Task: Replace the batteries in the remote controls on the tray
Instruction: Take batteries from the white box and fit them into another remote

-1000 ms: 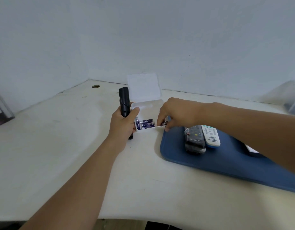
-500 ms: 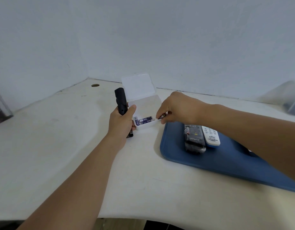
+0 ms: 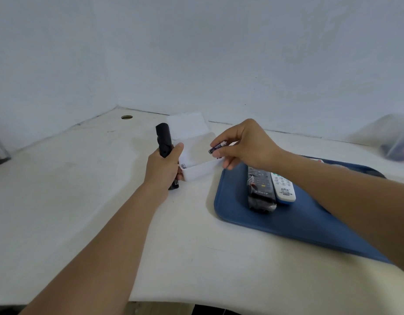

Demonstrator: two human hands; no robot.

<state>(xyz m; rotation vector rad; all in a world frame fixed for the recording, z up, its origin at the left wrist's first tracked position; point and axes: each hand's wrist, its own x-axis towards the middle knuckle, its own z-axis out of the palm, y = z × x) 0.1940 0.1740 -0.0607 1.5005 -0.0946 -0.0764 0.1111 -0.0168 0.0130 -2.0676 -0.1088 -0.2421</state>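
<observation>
My left hand point(image 3: 163, 165) grips a black remote point(image 3: 164, 142), fingers curled round its body; the remote stands nearly upright, its lower end just above the table point(image 3: 82, 178). This hand sits directly left of the box point(image 3: 197, 164), touching its left end.

My right hand point(image 3: 246, 144) pinches one battery point(image 3: 217, 147) between thumb and forefinger. The battery lies roughly level, its free end pointing left, above the right end of the box and clear of it. The remaining fingers point(image 3: 228, 165) of this hand curl loosely below, near the front right corner of the box.

The box is white and translucent. Its lid point(image 3: 187, 127) is open and stands up behind it. A dark label of another battery shows at the left end, inside; I cannot tell how many are in there.

The blue tray point(image 3: 287, 221) lies on the table right of the box, its near left corner just beside the box. Two remotes lie side by side on the tray: a dark remote point(image 3: 261, 189), and a white remote point(image 3: 283, 187) touching its right side. Both lie face up, lengthwise away from me.

A round cable hole point(image 3: 127, 117) sits in the table behind and left of the box, near the wall corner. A clear bag point(image 3: 394, 139) rests far right of the box, blurred.
</observation>
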